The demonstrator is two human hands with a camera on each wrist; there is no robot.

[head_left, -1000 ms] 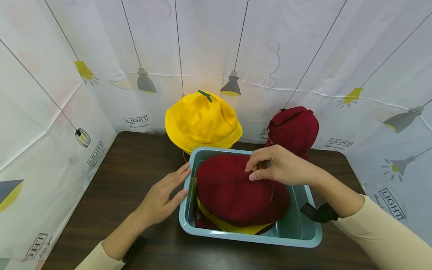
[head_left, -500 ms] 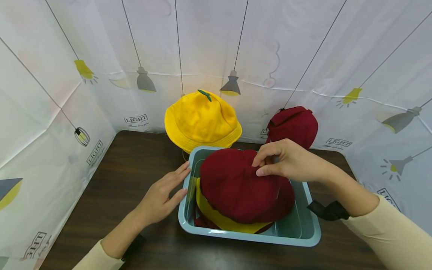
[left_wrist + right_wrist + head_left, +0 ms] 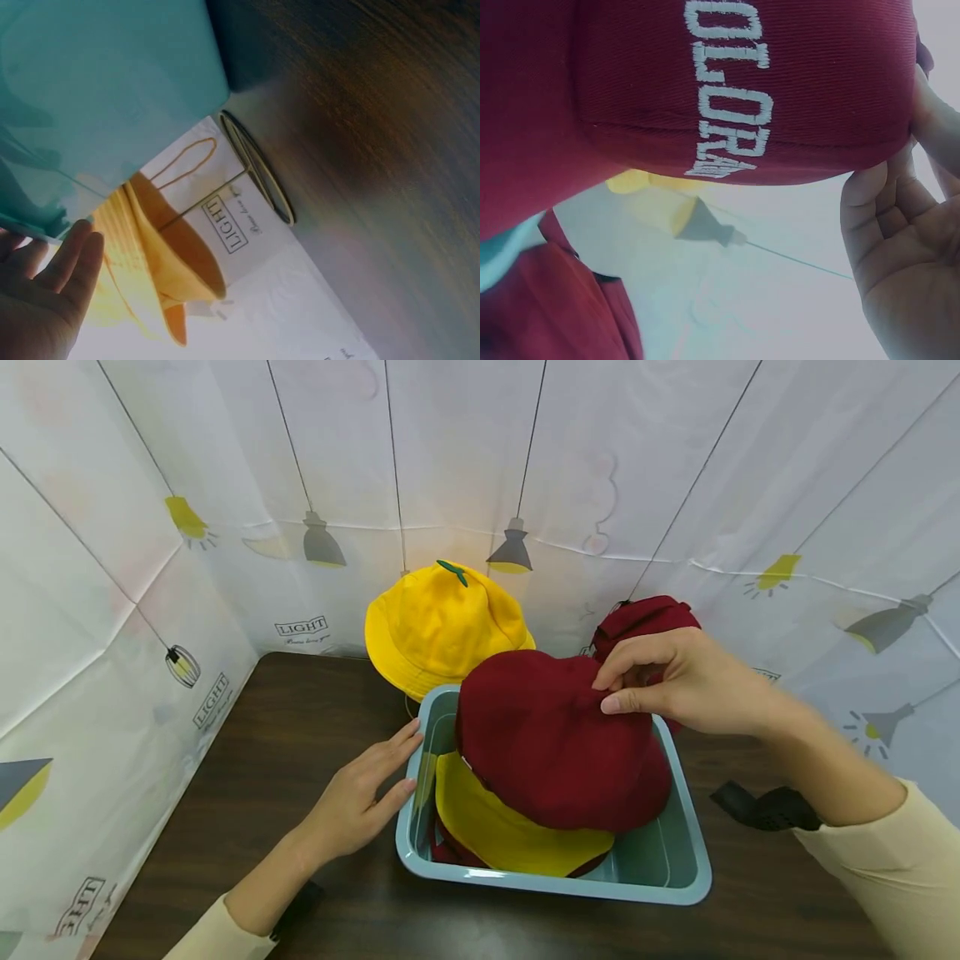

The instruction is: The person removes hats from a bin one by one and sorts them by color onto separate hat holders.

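My right hand (image 3: 675,681) pinches the crown of a dark red cap (image 3: 555,743) and holds it over the blue plastic bin (image 3: 660,893). White embroidered letters show on the cap's front (image 3: 727,97) in the right wrist view. Below it in the bin lies a yellow hat (image 3: 517,847), and some dark red cloth (image 3: 457,852) shows beneath that. My left hand (image 3: 367,793) has its fingers stretched out, touching the bin's left rim.
Behind the bin, a yellow bucket hat (image 3: 442,627) with a green sprout sits on a wire stand (image 3: 259,169). Another dark red cap (image 3: 645,614) is at the back right, partly behind my right hand. A printed white curtain (image 3: 480,460) encloses the dark wooden table (image 3: 300,727).
My right hand has lifted the dark red cap up and to the right, exposing more of the yellow hat under it. My left hand stays at the bin's rim.
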